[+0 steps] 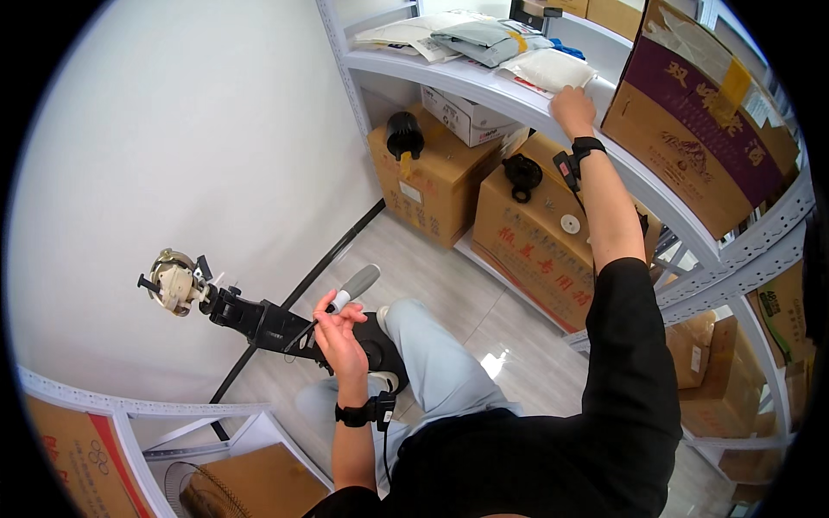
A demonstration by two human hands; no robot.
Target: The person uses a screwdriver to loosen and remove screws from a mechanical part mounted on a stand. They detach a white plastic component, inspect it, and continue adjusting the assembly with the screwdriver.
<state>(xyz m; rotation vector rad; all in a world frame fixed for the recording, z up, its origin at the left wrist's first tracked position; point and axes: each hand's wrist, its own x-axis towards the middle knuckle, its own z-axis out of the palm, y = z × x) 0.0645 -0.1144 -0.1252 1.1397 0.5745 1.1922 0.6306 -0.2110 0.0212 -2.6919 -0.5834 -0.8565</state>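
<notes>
My left hand (342,344) holds a screwdriver (361,280) between thumb and fingers, palm turned up. Its grey and white handle points up and right, and its thin dark shaft slants down and left over a black post (259,324). This post leans toward the wall from a round black base between my feet. At its top sits a bare cream-coloured motor (175,283) with metal rings and black knobs, like an opened stand fan. My right hand (573,112) reaches to the shelf edge beside a white padded packet (548,69). Its fingers are curled; whatever they hold is hidden.
Cartons under the shelf bear a black cup-shaped cover (404,134), a black housing part (522,175), a white disc (570,224) and small loose pieces. A large purple-brown carton (699,129) stands on the right. At lower left, a wire grille (197,488) rests by a carton.
</notes>
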